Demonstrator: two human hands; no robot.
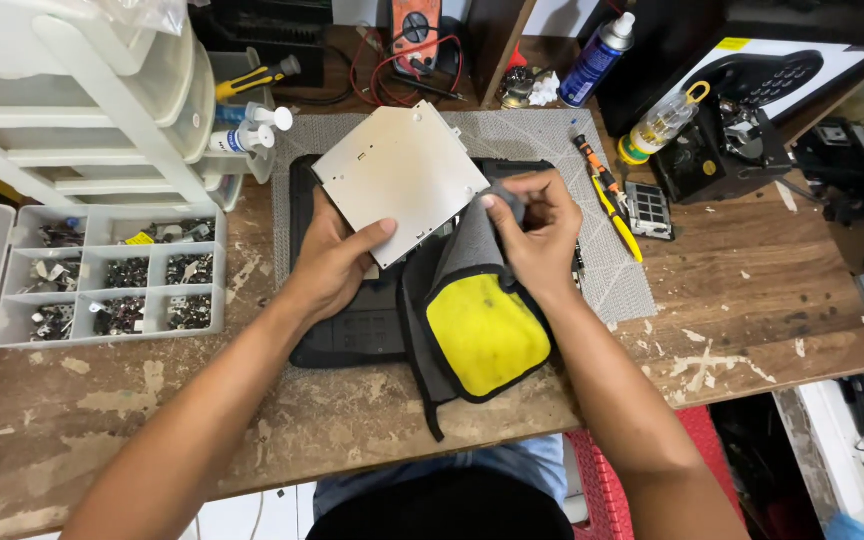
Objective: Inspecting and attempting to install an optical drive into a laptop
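Note:
My left hand (pixel 337 255) holds a flat silver metal drive unit (pixel 399 172) tilted above a black laptop base (pixel 352 330). My thumb lies on its near edge. My right hand (pixel 542 235) pinches a grey and yellow cleaning cloth (pixel 482 320) against the drive's right edge. The cloth hangs down over the laptop base, its yellow side facing up. Both sit on a grey work mat (pixel 607 265) on the worn wooden table (pixel 152 400).
A compartment box of small parts (pixel 117 285) stands at the left, under white plastic drawers (pixel 72 90). Screwdrivers (pixel 607 195), a small black grid part (pixel 649 210), a spray can (pixel 597 55), a glue bottle (pixel 662 122) and a multimeter (pixel 415 25) lie at the back right.

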